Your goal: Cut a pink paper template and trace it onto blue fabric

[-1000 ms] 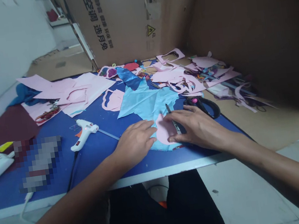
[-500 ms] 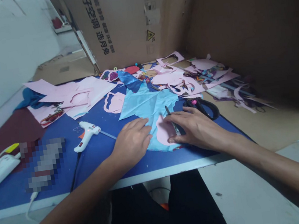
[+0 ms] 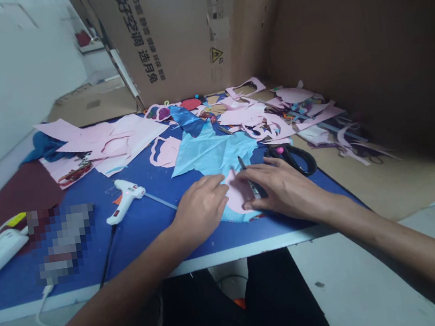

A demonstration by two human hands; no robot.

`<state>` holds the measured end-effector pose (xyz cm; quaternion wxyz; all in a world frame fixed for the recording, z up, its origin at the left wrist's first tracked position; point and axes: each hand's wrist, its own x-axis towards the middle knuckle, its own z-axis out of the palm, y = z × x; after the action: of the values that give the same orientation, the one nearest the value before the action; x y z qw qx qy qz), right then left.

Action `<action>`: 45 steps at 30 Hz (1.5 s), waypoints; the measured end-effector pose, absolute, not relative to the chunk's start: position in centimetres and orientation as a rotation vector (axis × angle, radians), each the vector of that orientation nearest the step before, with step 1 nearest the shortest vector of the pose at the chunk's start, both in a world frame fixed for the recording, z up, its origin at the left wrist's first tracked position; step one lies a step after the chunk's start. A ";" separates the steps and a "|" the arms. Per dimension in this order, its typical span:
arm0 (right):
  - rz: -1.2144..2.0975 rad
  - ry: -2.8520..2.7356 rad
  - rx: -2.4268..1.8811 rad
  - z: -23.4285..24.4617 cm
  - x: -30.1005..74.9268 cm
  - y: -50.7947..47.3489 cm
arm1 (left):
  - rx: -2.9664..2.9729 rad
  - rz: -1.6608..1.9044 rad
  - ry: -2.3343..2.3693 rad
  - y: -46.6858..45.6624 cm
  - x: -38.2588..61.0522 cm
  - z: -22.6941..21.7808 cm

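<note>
the blue tabletop (image 3: 140, 222) (cardboard (image 3: 184, 43) behind) bears turquoise cloth (image 3: 208, 151).

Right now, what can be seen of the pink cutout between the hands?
The pink cutout is flat and plain, broad at its near end, narrower at the far end, and looks like felt or thick paper. It lies on the near part of the light blue cloth. The right hand has its thumb over the near right side, and its pen hides part of the outline. The left hand has fingertips by its left edge; whether they touch is unclear.
</note>
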<state>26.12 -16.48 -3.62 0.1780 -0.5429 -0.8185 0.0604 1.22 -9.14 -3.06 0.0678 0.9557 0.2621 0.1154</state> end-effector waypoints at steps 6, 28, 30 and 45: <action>0.155 -2.319 -1.500 -3.8 26.3 -16.5 | 2.773 0.425 0.749 -9.1 4.0 -3.7; 0.128 -2.304 -1.512 -4.5 26.9 -17.3 | 2.667 0.230 0.721 -8.7 4.3 -2.9; 0.111 -2.314 -1.518 -4.4 27.0 -17.4 | 2.684 0.220 0.727 -8.7 4.3 -2.9; 0.133 -2.313 -1.535 -4.0 26.7 -17.3 | 2.891 0.086 0.682 -8.8 4.3 -2.0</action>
<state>26.74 -17.32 -4.02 0.1803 -0.5431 -0.8187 0.0471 4.32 -8.83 -1.97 0.0850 0.9693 0.2287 0.0289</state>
